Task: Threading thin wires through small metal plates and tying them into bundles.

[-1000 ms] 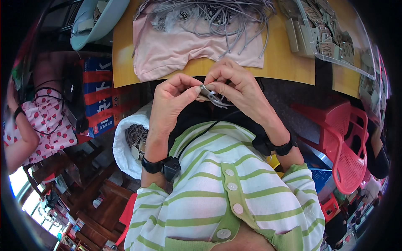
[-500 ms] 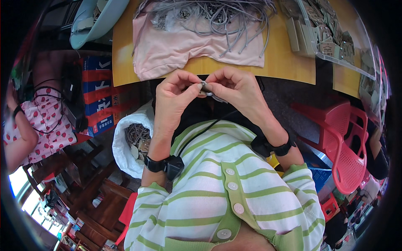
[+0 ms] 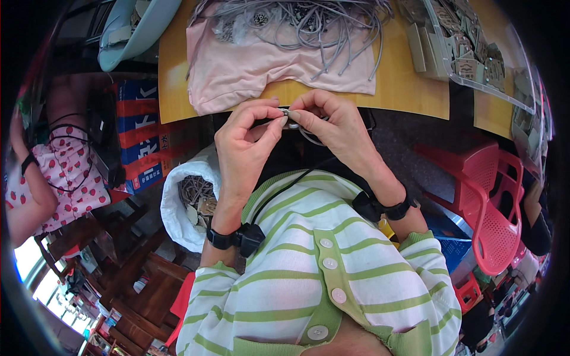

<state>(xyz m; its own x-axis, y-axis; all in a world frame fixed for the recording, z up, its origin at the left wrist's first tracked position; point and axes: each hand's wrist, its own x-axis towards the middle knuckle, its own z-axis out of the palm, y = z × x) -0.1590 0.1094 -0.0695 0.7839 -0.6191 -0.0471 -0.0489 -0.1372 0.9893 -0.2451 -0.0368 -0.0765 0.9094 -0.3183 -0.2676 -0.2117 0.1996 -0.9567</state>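
Just off the near table edge, my left hand (image 3: pixel 244 139) and my right hand (image 3: pixel 339 127) meet at their fingertips. Both thumbs and forefingers pinch a grey cord, with a small shiny silvery piece (image 3: pixel 285 111) between the tips; its exact kind is too small to tell. A loop of the grey cord (image 3: pixel 311 138) hangs beneath my right hand. More grey cords (image 3: pixel 332 41) lie loosely on a pink cloth (image 3: pixel 237 80) ahead, beside a clear plastic bag (image 3: pixel 228 26) and small dark and metallic parts (image 3: pixel 306 18).
The yellow wooden table (image 3: pixel 415 98) carries a clear bin (image 3: pixel 493 89) of flat cardboard-coloured pieces at right. A white sack (image 3: pixel 175 219) with grey cords stands by my left forearm. A red plastic chair (image 3: pixel 490 207) is at right; another person's arm (image 3: pixel 35 190) shows at left.
My left hand has shifted slightly left and its fingers have spread a little. The silvery piece sits higher between the fingertips, and the cord loop beneath my right hand shows more.
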